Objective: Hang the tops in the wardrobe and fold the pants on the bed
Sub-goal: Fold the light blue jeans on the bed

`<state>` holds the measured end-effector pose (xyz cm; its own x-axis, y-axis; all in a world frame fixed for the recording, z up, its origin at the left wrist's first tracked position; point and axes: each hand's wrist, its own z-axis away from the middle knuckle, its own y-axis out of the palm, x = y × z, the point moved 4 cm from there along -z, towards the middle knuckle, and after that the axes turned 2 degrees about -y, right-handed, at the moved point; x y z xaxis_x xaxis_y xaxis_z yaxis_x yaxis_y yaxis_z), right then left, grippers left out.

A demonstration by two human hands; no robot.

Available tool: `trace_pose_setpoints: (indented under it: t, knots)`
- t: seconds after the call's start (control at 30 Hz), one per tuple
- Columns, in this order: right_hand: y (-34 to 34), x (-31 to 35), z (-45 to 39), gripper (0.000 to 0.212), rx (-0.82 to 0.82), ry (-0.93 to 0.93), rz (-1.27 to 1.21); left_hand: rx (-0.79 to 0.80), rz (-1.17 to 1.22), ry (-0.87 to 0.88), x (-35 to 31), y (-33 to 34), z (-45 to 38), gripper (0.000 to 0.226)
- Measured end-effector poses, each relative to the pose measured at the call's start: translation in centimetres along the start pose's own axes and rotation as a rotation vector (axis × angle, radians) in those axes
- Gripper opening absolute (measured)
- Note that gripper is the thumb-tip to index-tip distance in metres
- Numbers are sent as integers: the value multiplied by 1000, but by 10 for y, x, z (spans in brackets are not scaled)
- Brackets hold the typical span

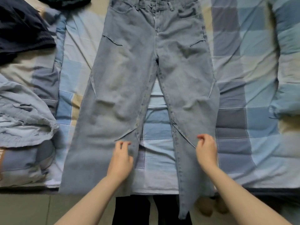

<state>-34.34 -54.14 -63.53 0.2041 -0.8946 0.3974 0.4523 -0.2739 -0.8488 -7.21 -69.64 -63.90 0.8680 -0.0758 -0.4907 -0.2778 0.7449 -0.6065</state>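
Light blue jeans (pixel 146 70) lie flat and front up on the checked bed cover (pixel 243 78), waistband at the far side, legs spread toward me. Both hems reach the near bed edge, and the right one hangs over it. My left hand (pixel 121 157) hovers over the inner seam of the left leg, fingers loosely curled and holding nothing. Over the lower right leg is my right hand (pixel 206 150), its fingers also loosely curled; no fabric is lifted between them.
A dark navy garment (pixel 21 30) lies at the far left of the bed. Nearer on the left is a crumpled pale blue garment (pixel 24 120). A rolled quilt edge (pixel 285 62) runs along the right. The near bed edge (pixel 29 190) borders the floor, where my dark-trousered legs (pixel 133 210) stand.
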Motion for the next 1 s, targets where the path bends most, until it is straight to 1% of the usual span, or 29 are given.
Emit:
trace_pose_setpoints:
  t: [0.03,0.07,0.1,0.13,0.17,0.23,0.27,0.33,0.4,0.47,0.5,0.53,0.6,0.63,0.67,0.73,0.77,0.83,0.87,0.93,0.97,1.0]
  knots:
    - [-11,-20,-14,22,-33,107,22,16,132,-32,-18,13,-2,42]
    - [-23,-50,-26,23,-29,215,58,45,229,-72,-42,37,-3,38]
    - [-24,-64,-33,23,20,276,86,71,309,-116,-56,52,-7,35]
    - [-23,-80,-40,23,92,273,93,107,370,-154,-74,74,-9,33]
    - [-19,-85,-46,22,154,232,64,136,424,-196,-89,93,-12,33]
    - [-9,-89,-59,22,242,158,-55,175,486,-271,-113,128,-21,35]
    - [-3,-89,-64,23,285,140,-121,169,494,-310,-122,143,-26,37]
    - [6,-82,-70,22,379,126,-213,95,477,-394,-129,159,-39,41]
    - [6,-77,-70,6,450,83,-224,10,432,-460,-129,166,-48,41]
    - [-6,-71,-63,14,469,-16,-248,-32,386,-453,-127,167,-51,30]
    - [-16,-68,-58,16,453,-64,-273,-39,366,-432,-124,166,-51,18]
    - [-28,-68,-52,17,418,-106,-307,-46,347,-404,-123,165,-51,12]
    - [-58,-76,-41,14,319,-164,-432,-52,298,-352,-118,164,-50,27]
    - [-73,-84,-37,11,267,-161,-513,-51,291,-343,-116,162,-49,29]
    - [-88,-96,-35,13,211,-156,-562,-54,286,-330,-115,162,-50,30]
    - [-108,-120,-37,27,124,-161,-536,-37,284,-291,-116,164,-50,29]
    - [-111,-131,-40,28,97,-136,-495,-24,288,-275,-117,166,-49,28]
    - [-100,-158,-49,23,110,-7,-439,-27,334,-264,-119,169,-45,24]
    - [-90,-168,-51,27,181,100,-432,-40,391,-272,-119,171,-42,19]
    - [-68,-186,-45,36,436,301,-468,-41,542,-334,-117,174,-33,11]
    - [-62,-191,-38,32,562,347,-455,-22,618,-377,-116,176,-27,17]
    - [-60,-193,-30,27,669,332,-387,11,693,-414,-114,177,-22,28]
